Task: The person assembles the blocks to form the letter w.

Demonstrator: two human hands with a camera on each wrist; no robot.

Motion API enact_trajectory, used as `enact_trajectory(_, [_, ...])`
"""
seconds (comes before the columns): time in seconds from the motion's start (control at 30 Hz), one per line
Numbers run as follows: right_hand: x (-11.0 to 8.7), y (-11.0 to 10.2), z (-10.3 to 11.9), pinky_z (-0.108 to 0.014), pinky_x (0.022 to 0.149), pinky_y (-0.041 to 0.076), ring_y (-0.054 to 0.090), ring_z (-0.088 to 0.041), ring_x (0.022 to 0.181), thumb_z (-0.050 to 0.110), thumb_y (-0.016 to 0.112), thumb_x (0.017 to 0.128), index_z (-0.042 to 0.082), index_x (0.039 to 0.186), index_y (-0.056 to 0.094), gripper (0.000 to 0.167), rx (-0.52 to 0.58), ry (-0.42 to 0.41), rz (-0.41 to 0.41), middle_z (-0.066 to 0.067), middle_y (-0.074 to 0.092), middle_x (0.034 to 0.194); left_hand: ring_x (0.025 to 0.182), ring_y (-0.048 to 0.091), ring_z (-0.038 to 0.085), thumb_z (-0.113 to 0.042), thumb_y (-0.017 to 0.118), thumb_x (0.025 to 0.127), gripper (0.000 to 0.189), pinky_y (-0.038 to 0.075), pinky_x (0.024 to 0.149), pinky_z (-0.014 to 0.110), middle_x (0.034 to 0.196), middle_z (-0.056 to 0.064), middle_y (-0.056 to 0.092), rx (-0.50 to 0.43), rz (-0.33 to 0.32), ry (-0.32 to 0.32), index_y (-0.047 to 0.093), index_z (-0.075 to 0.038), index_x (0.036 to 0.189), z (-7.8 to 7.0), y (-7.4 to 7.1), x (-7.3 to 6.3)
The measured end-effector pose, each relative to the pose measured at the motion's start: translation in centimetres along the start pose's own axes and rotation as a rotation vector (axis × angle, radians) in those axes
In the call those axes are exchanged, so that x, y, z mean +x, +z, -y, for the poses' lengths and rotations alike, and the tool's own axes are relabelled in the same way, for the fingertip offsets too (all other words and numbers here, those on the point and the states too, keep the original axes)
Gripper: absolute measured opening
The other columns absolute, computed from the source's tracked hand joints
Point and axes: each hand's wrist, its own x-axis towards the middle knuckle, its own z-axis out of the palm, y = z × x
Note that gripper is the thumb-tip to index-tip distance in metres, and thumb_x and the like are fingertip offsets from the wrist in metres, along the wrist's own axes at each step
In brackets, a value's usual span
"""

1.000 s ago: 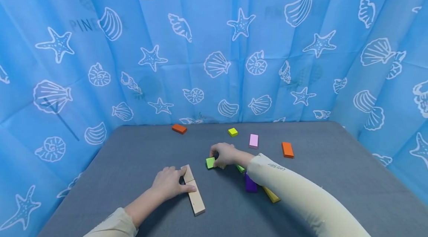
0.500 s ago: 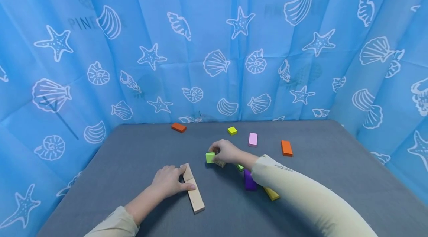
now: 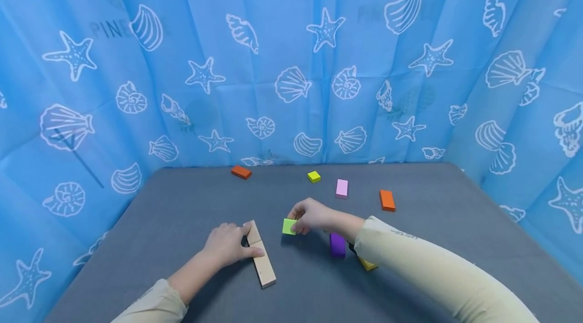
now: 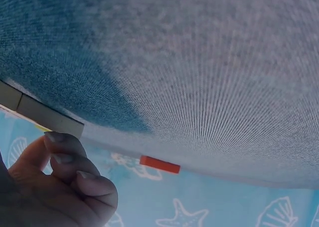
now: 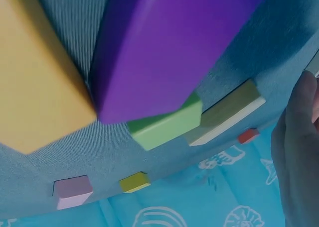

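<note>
In the head view, two plain wooden blocks [image 3: 264,267] lie end to end in a slanting row. My left hand [image 3: 225,246] holds them from the left, its thumb over the nearer block and its index finger at the farther one. The left wrist view shows curled fingers [image 4: 82,170] at the end of the wooden row [image 4: 45,112]. To the right of the row, my right hand [image 3: 311,215] pinches a light green block [image 3: 288,226] between thumb and fingers. In the right wrist view, that hand [image 5: 301,137] shows only at the right edge, with the held block mostly cut off.
Beneath the right forearm are a purple block [image 3: 337,245] and a yellow block [image 3: 368,264]. Another green block [image 5: 167,122] and a wooden block [image 5: 229,112] lie beyond them. Farther back are red-orange [image 3: 241,172], small yellow [image 3: 314,176], pink [image 3: 342,188] and orange [image 3: 387,200] blocks.
My right hand, with the green block, rises slightly and then comes down and nearer, turning the block. It now covers the wooden block beside it. My left hand stays on the wooden row.
</note>
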Motion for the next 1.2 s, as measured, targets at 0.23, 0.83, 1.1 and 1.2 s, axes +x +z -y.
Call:
enact_trajectory(0.23, [-1.1,0.7,-0.2,-0.033,0.072,0.055,0.061,-0.017,0.076,-0.006,0.067,0.085,-0.004,0.102,0.068,0.016,0.018,0.017,0.035,-0.007,0.062,0.087,0.099,0.061,0.036,-0.065,0.07,0.076,0.084,0.049,0.081,0.051,0.112,0.018,0.066,-0.024,0.013,-0.012,0.057,-0.008,0.137,-0.1,-0.1,-0.1])
enact_trajectory(0.83, [-3.5,3.0,-0.6,-0.031,0.068,0.052,0.058,-0.013,0.073,-0.004,0.067,0.086,-0.001,0.097,0.071,0.012,-0.006,0.058,0.215,-0.001,0.064,0.079,0.1,0.062,0.035,-0.064,0.07,0.076,0.084,0.05,0.081,0.05,0.112,0.018,0.066,-0.039,-0.008,0.009,0.057,-0.007,0.136,0.0,0.0,-0.2])
enact_trajectory(1.1, [-3.7,3.7,-1.1,-0.025,0.064,0.042,0.051,-0.012,0.074,-0.004,0.067,0.087,0.0,0.094,0.071,0.01,-0.054,-0.001,0.221,0.001,0.061,0.079,0.099,0.062,0.034,-0.064,0.07,0.076,0.085,0.05,0.08,0.049,0.111,0.017,0.067,-0.044,-0.013,0.02,0.057,-0.007,0.137,0.0,0.0,-0.2])
enact_trajectory(1.2, [-3.7,3.7,-1.3,-0.024,0.064,0.041,0.051,-0.012,0.074,-0.003,0.067,0.087,0.001,0.096,0.072,0.01,-0.055,-0.013,0.22,0.001,0.06,0.079,0.1,0.062,0.035,-0.064,0.07,0.076,0.085,0.049,0.081,0.05,0.113,0.017,0.066,-0.046,-0.014,0.02,0.056,-0.007,0.137,0.0,0.0,-0.2])
